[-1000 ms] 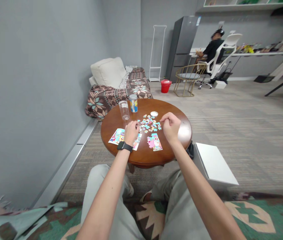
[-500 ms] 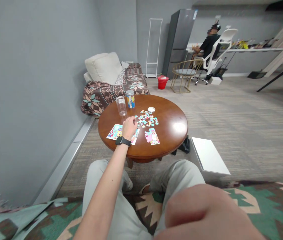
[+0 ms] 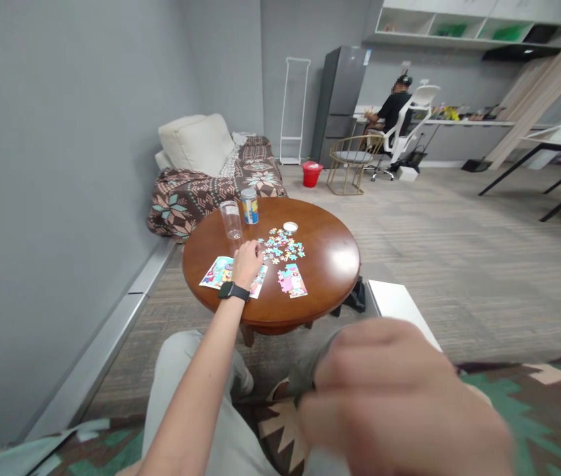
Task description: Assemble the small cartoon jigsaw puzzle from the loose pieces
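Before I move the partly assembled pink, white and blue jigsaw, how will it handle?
The jigsaw may bend or separate if lifted, being interlocked pieces. Lying flat, it probably slides easily across the glossy round brown table.

A grey refrigerator [image 3: 338, 99] stands beside a white rack [image 3: 291, 139]; in front is a red bucket [image 3: 312, 175], near a gold wire chair [image 3: 353, 157]. A person in black [image 3: 393, 109] sits on a white office chair [image 3: 411, 119]; a cream cushion [image 3: 195, 142] rests on a patterned cover [image 3: 181, 206].

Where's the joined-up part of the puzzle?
In the head view, the joined section lies on the table, right of the left hand, nearer the camera than the loose pieces.
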The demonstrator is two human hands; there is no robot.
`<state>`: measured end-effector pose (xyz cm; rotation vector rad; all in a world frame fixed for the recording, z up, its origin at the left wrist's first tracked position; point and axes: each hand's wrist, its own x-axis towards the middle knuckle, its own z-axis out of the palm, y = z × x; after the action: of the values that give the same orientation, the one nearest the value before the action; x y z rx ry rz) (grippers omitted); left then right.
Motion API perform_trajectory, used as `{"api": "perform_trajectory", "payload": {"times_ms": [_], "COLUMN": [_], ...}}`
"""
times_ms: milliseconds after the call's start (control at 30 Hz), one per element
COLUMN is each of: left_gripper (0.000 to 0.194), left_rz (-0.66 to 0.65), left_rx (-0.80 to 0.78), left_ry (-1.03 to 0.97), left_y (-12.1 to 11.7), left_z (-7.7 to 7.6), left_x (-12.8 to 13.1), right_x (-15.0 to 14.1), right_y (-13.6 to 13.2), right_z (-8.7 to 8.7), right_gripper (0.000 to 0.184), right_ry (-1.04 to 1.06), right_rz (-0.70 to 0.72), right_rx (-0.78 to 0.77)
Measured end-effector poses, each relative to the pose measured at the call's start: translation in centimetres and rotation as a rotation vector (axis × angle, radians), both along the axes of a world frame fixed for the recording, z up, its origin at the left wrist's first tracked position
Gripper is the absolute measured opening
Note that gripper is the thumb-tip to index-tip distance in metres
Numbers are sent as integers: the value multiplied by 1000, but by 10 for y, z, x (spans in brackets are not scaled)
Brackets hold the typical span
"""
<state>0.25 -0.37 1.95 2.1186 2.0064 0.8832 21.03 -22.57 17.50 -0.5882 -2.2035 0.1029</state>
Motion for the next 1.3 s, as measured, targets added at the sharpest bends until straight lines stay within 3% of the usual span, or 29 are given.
{"api": "perform_trajectory", "payload": {"times_ms": [33,100,233,400,567,667,867,1067,1300], "left_gripper": [13,14,13,13,13,15,18,20,28], "left_rz": [1,1,8,2,-17,-26,-47,-28,-55], "left_rx": [-4,-2,12,6,11,20,7,-2,-4], "left_ry": [5,11,20,24,10,-8,-44,-32,-6], "left_y": [0,0,2,2,1,2,0,-3,-3], "left_z": [-1,-2,-5,-5,-5,-5,-3,1,-1], "left_x": [0,0,0,0,-1,-1,0,0,-1], "right_x": [-3,-8,-11,-12,-14,-11,-8,-8,-8], "right_y": [23,75,167,222,240,243,240,238,239], "right_z": [-4,-23,-79,-125,-156,-166,-164,-162,-163], "right_gripper": [10,24,25,27,33,41,45,39,45], "right_ry": [57,69,88,108,148,149,232,303,231], "right_rz": [-31,52,-112,-362,-505,-530,-512,-499,-524], "right_rx": [-53,72,21,-160,-257,-285,-318,-374,-411]}}
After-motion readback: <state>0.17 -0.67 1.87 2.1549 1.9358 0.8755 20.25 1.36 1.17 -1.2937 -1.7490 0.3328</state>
